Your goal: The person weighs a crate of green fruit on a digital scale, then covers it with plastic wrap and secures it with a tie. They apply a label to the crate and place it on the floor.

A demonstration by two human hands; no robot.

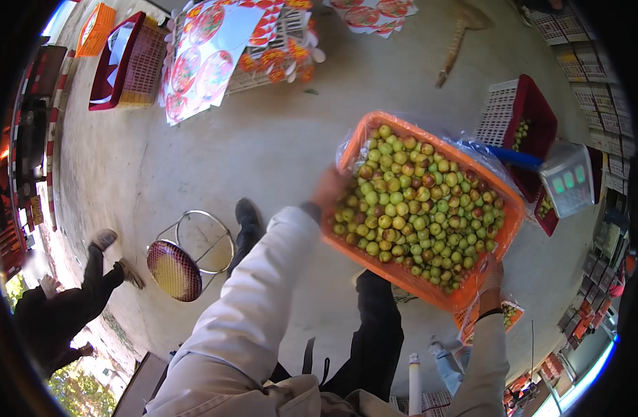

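An orange plastic crate, lined with clear plastic film, is full of small green and reddish-brown jujubes. My left hand is on the crate's left side, blurred, its fingers partly hidden by the rim. At the lower right corner my right hand grips the rim, with a dark band on the wrist. Just beyond the crate's right edge stands a digital scale display on a blue post; whether the crate rests on a scale platform cannot be seen.
A round stool lies tipped at the left, near a walking person. Dark red and white crates with fruit stand at the right. Printed sheets cover a crate at the top, beside another crate. A broom lies on the floor.
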